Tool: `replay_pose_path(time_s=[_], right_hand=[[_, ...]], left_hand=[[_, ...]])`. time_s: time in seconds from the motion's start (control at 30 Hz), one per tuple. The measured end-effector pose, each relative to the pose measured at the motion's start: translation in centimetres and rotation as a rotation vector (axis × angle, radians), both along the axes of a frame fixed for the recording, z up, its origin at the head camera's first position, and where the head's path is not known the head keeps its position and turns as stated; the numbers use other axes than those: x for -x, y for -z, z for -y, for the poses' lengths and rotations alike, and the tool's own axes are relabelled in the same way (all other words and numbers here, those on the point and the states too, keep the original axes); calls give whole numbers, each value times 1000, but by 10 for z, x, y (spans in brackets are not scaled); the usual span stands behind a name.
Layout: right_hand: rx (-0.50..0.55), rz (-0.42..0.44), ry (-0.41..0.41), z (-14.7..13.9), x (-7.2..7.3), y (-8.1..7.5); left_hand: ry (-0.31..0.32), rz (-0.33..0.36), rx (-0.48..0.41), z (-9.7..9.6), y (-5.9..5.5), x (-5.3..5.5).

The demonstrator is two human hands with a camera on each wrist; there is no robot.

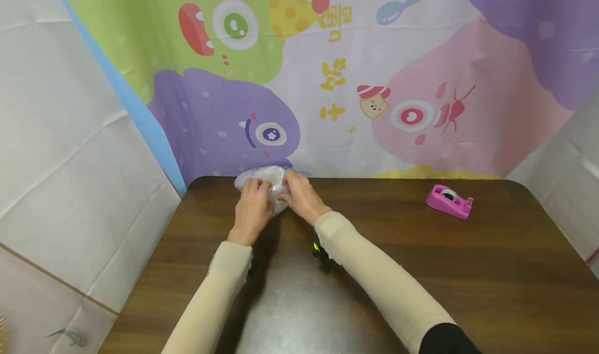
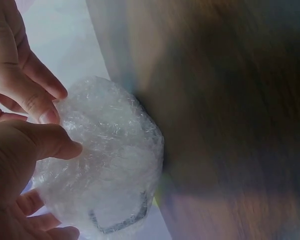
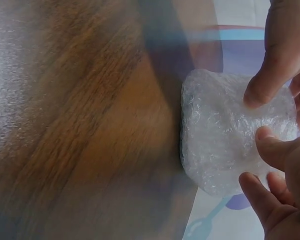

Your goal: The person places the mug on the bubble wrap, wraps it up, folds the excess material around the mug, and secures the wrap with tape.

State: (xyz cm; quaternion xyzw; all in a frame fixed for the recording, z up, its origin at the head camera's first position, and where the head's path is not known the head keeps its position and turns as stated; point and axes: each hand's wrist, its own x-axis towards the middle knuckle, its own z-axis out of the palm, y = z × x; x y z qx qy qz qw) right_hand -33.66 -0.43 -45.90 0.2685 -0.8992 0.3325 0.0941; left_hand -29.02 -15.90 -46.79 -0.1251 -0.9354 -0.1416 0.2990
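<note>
A bubble-wrapped package (image 1: pixel 269 175), clear and whitish, stands near the far edge of the brown table. What lies inside the wrap cannot be made out. My left hand (image 1: pixel 253 208) grips its left side, thumb on the near face and fingers around the side, as the left wrist view shows. On the other side my right hand (image 1: pixel 304 195) holds the wrap between thumb and fingers. Both thumbs press on the crinkled plastic (image 3: pixel 224 135) in the right wrist view. A dark curved strip (image 2: pixel 120 225) shows on the package's lower part in the left wrist view.
A pink tape dispenser (image 1: pixel 449 202) with a roll in it stands at the table's far right. Behind the table (image 1: pixel 374 271) hangs a cartoon-printed cloth (image 1: pixel 337 151). Pale panels (image 1: pixel 79 151) flank both sides.
</note>
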Motion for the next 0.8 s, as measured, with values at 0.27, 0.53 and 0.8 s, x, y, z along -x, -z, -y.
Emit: replay_pose_path(time_s=[0.27, 0.53, 0.8], right_hand=[[-21, 50, 23, 6, 5, -3], [-33, 65, 28, 8, 7, -6], [-24, 105, 14, 10, 8, -8]], left_hand=[[-20, 60, -21, 2, -4, 5], [-33, 116, -26, 3, -6, 12], [-60, 157, -19, 4, -10, 17]])
